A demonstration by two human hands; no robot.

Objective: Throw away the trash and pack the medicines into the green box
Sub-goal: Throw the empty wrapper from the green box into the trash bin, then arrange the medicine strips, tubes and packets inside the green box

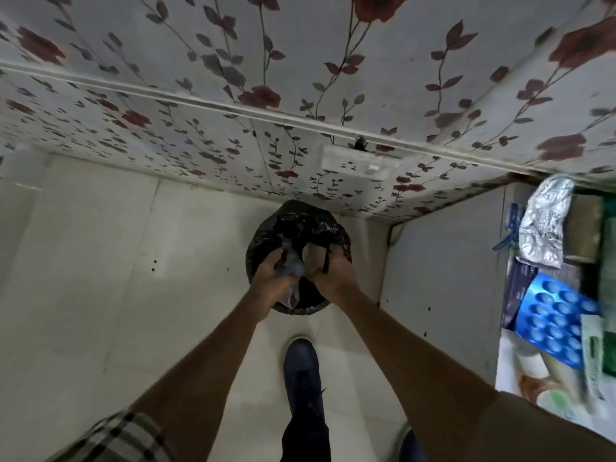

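Observation:
A small bin lined with a black bag (263, 235) stands on the floor against the flowered wall. My left hand (270, 281) is over its near rim, shut on a crumpled clear plastic wrapper (291, 268). My right hand (333, 273) grips the edge of the black bag on the right side. On the table at the far right lie a blue blister pack (556, 321), a silver foil strip (543, 225) and a dark blue medicine carton (518, 291). A sliver of the green box (610, 355) shows at the right edge.
The white table's side panel (443, 278) stands right of the bin. My dark shoe (301, 371) is on the tiled floor just behind the bin. A wall socket (363, 163) sits above the bin. A bottle with a green cap (556, 400) lies on the table's near end.

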